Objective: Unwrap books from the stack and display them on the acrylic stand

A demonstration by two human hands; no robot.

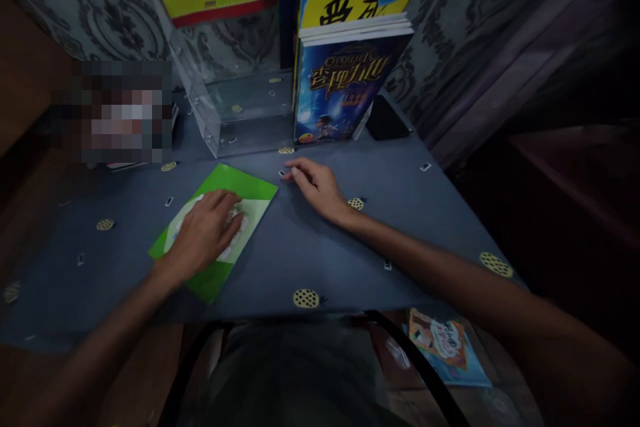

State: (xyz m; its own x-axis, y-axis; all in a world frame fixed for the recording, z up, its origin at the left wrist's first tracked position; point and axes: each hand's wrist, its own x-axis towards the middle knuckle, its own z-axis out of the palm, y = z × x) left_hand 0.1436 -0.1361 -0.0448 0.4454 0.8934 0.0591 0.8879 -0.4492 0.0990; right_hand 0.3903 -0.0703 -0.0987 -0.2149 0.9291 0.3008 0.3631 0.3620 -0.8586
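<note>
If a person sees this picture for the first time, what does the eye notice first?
First, the bright green book lying flat on the grey-blue tablecloth, with the left hand pressed on it. The right hand rests on the cloth just beside it. Behind them, blue books stand upright by a clear plastic stand.

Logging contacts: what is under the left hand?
The left hand rests flat on a green book lying on the blue table. The cover's pale middle design is mostly hidden by it.

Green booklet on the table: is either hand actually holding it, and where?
Neither hand grips anything. The left hand lies flat, palm down, on the middle of the green booklet. The right hand rests on the bare tablecloth beside it.
</note>
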